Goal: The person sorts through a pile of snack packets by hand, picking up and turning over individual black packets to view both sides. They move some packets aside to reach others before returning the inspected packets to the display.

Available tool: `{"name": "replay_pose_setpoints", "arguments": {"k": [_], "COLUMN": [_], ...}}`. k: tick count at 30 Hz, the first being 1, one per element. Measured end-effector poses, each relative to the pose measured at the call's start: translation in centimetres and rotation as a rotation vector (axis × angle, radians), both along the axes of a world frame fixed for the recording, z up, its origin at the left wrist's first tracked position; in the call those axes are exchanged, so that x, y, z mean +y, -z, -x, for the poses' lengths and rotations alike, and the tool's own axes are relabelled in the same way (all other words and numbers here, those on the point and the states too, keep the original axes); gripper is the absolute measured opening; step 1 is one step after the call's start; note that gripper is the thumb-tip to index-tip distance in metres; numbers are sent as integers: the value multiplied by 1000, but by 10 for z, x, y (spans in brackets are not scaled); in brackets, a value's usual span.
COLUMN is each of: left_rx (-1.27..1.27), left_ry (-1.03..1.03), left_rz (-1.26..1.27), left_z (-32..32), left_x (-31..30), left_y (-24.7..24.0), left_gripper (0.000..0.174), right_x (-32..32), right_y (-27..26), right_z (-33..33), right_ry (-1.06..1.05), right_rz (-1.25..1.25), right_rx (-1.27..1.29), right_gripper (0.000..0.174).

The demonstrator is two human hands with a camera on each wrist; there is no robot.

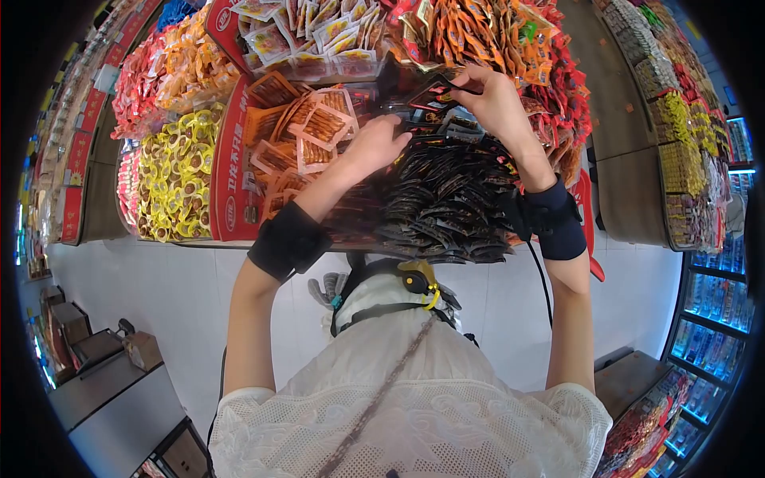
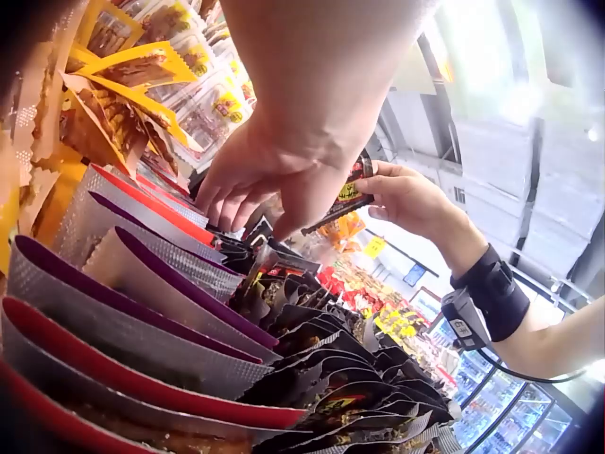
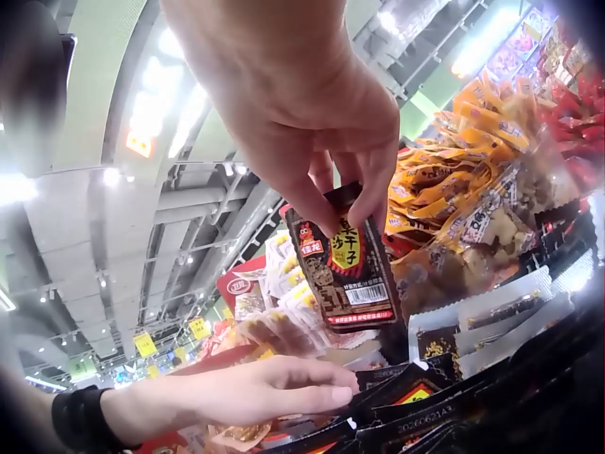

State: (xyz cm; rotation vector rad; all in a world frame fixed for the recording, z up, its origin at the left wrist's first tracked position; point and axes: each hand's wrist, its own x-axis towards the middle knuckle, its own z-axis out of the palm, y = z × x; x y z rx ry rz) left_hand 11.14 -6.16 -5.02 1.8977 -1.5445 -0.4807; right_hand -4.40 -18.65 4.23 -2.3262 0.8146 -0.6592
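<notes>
My right hand (image 1: 494, 99) pinches a black snack packet (image 3: 345, 274) by its top edge between thumb and fingers. The packet hangs upright, its printed face with yellow lettering and a barcode toward the right wrist camera. Lower and to the left, my left hand (image 1: 373, 147) lies over the near packets with its fingers stretched out, the fingertips at the packets' upper edges. Below both hands, black packets (image 1: 446, 203) stand in dense rows. In the left wrist view, silvery packets with red and purple edges (image 2: 142, 293) fill the foreground.
Orange-edged clear packets (image 1: 323, 123) lie left of the black ones, beside a red divider (image 1: 233, 171). Yellow packets (image 1: 179, 171) fill the section further left. Orange packets (image 1: 462, 32) and white ones (image 1: 343, 36) are piled behind. A brown-sided display (image 1: 629, 175) stands across the right aisle.
</notes>
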Motion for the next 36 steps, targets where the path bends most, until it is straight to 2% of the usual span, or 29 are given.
{"name": "replay_pose_setpoints", "arguments": {"k": [4,7,10,11,18,26,36], "left_rx": [-65,-30,-26,-66,-211,-187,-179], "left_ry": [2,30,79,80,50,68,80], "left_rz": [-96,-157,-108,-2,-12,9,-38], "left_z": [2,1,12,15,37,37,35], "left_x": [-4,-7,0,3,21,23,23], "left_y": [3,-4,-19,-11,-17,-15,-16], "left_gripper": [49,48,47,45,53,50,52], "right_x": [-4,-6,1,2,-7,-1,7], "right_y": [8,14,11,9,31,58,61], "right_z": [-4,-10,-16,-17,-26,-35,-41], "right_ry": [1,-26,-53,-61,-156,-209,-196], "right_rz": [-13,4,39,53,-9,32,89], "right_rx": [43,63,111,129,262,382,507], "right_gripper": [14,15,15,16,13,12,9]}}
